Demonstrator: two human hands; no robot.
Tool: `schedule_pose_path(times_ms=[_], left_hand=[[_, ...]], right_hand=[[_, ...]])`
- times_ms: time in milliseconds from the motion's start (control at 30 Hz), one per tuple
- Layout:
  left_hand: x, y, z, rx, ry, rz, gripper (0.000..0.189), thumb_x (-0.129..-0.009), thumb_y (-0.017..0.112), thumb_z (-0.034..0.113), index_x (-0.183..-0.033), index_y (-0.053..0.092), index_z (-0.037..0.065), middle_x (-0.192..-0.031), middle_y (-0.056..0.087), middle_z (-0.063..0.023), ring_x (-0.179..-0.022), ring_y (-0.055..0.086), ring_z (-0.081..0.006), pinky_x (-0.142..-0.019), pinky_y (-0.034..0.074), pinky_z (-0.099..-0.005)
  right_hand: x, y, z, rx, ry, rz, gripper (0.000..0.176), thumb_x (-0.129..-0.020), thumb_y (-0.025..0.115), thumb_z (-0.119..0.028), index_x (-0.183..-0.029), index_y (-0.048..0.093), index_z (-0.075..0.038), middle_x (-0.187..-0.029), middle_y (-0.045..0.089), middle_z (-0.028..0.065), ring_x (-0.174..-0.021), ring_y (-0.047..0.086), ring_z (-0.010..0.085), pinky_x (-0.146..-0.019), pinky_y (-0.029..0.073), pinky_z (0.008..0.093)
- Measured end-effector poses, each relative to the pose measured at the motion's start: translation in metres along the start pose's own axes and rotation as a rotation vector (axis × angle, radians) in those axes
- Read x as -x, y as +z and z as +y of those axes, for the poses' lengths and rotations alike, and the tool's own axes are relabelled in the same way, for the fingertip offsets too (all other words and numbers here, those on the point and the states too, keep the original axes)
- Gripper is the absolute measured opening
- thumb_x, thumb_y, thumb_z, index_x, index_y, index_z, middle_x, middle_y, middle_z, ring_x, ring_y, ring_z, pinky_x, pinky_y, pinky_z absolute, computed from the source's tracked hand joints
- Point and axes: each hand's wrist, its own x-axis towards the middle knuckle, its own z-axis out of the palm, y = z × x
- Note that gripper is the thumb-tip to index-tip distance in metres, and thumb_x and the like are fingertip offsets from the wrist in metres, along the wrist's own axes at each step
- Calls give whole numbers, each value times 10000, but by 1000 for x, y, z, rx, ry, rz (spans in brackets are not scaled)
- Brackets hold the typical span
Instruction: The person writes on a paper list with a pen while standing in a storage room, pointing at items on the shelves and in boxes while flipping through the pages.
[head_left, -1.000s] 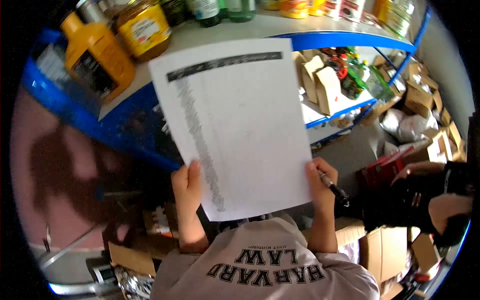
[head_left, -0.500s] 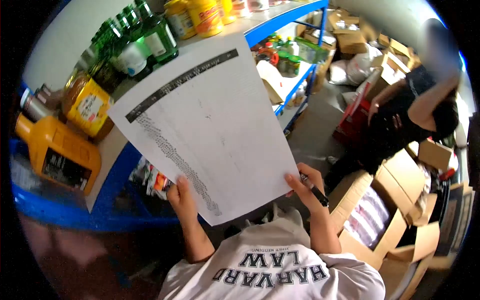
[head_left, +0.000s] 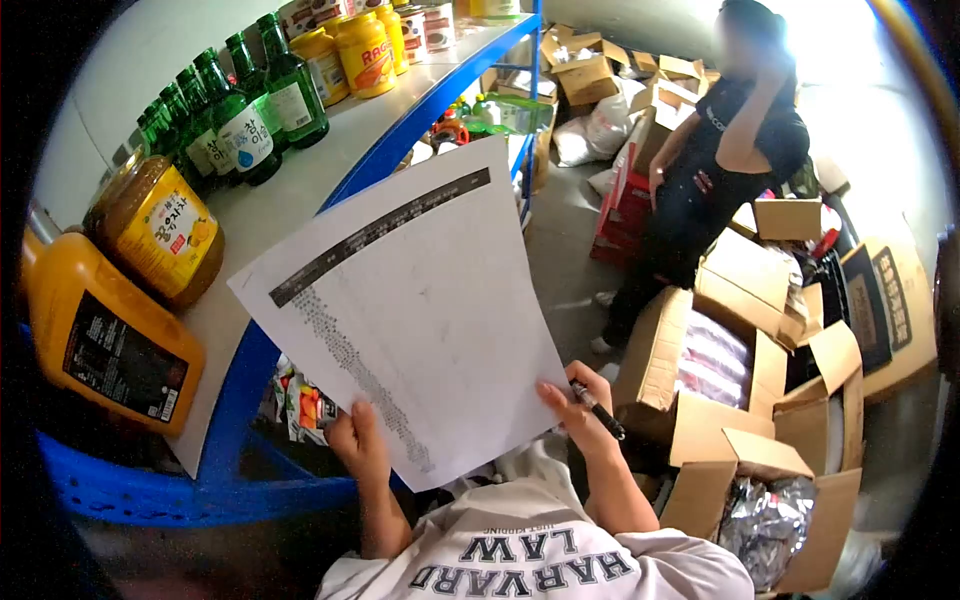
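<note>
A printed sheet of paper (head_left: pixel 450 320) with a dark header band and a column of small text spans the space between my hands. My left hand (head_left: pixel 360 440) pinches its lower left edge, thumb on top. At the lower right edge, my right hand (head_left: pixel 578 405) grips the sheet and also holds a black pen (head_left: pixel 598 410) between its fingers, pointing down to the right. The paper hangs in front of a blue-edged shelf, and its print is too small to read.
On the shelf (head_left: pixel 390 100) stand several green bottles (head_left: pixel 245 130), a jar with a yellow label (head_left: pixel 170 230), an orange jug (head_left: pixel 115 330) and yellow tubs (head_left: pixel 365 55). Open cardboard boxes (head_left: pixel 790 450) lie at the right. Another person (head_left: pixel 700 160) stands beyond, near a red box (head_left: pixel 618 210).
The view has swung to the right, showing more boxes. The sheet sits slightly lower in view, still in both hands. The other person appears further left, with an arm raised to the head.
</note>
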Motion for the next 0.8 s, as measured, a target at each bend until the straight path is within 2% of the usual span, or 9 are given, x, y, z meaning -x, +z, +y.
schedule_pose_path(times_ms=[267, 367, 400, 500, 567, 633, 700, 733, 800], left_hand=[[17, -32, 4, 17, -132, -1, 438, -818, 447, 352, -536, 332, 37, -495, 271, 17, -488, 248, -94, -441, 187, -292], [19, -35, 0, -51, -135, -67, 363, -837, 437, 222, -578, 398, -28, -482, 360, -52, -475, 326, -128, -441, 274, -299], [21, -26, -3, 48, -178, -20, 373, -825, 443, 337, -639, 426, 15, -560, 344, 10, -536, 291, -94, -471, 237, -290], [23, -25, -2, 23, -344, -150, 334, -833, 436, 318, -743, 494, 2, -631, 423, -17, -594, 376, -105, -549, 324, -281], [29, -16, -7, -3, -411, -67, 322, -836, 435, 312, -813, 512, 0, -701, 465, -39, -662, 427, -126, -620, 354, -284], [30, -4, -3, 50, -346, 23, 316, -833, 447, 298, -782, 507, -8, -664, 451, -43, -637, 411, -130, -600, 344, -287], [32, 7, 5, 189, -153, 125, 347, -824, 473, 277, -651, 481, -23, -522, 379, -29, -520, 327, -118, -488, 295, -293], [34, 8, 2, 168, -159, 174, 347, -823, 473, 287, -670, 494, -24, -540, 380, -4, -531, 327, -102, -488, 297, -278], [34, -3, -21, 220, -219, -9, 351, -826, 465, 290, -671, 491, -24, -570, 388, 0, -561, 346, -100, -510, 314, -266]], right_hand=[[37, 9, 1, 6, -72, -110, 233, -789, 538, -224, -702, 437, -33, -527, 417, 5, -435, 399, 62, -370, 322, 217], [38, -6, -10, 97, -132, -170, 229, -811, 502, -214, -705, 437, -21, -520, 406, 17, -452, 420, 77, -367, 329, 224], [37, -10, -16, 94, -131, -171, 228, -814, 497, -210, -704, 438, -20, -521, 408, 19, -457, 426, 82, -366, 329, 224], [37, -22, -21, 162, -238, -173, 228, -820, 486, -205, -703, 452, -13, -527, 412, 16, -473, 424, 84, -380, 330, 221], [33, -32, -23, 242, -309, -189, 230, -820, 485, -205, -704, 467, -6, -533, 417, 11, -483, 412, 79, -399, 331, 218], [30, -45, -26, 322, -324, -205, 233, -819, 487, -205, -707, 482, -1, -542, 423, 5, -491, 395, 71, -422, 332, 215], [31, -53, -42, 213, -289, -259, 256, -812, 500, -241, -729, 508, 0, -553, 446, 8, -507, 398, 70, -458, 341, 214], [31, -56, -46, 175, -251, -297, 264, -808, 506, -254, -736, 514, -1, -555, 455, 12, -512, 410, 73, -461, 345, 217], [28, -60, -49, 188, -238, -375, 285, -799, 517, -286, -761, 529, -4, -566, 480, 22, -533, 445, 79, -467, 356, 227]])
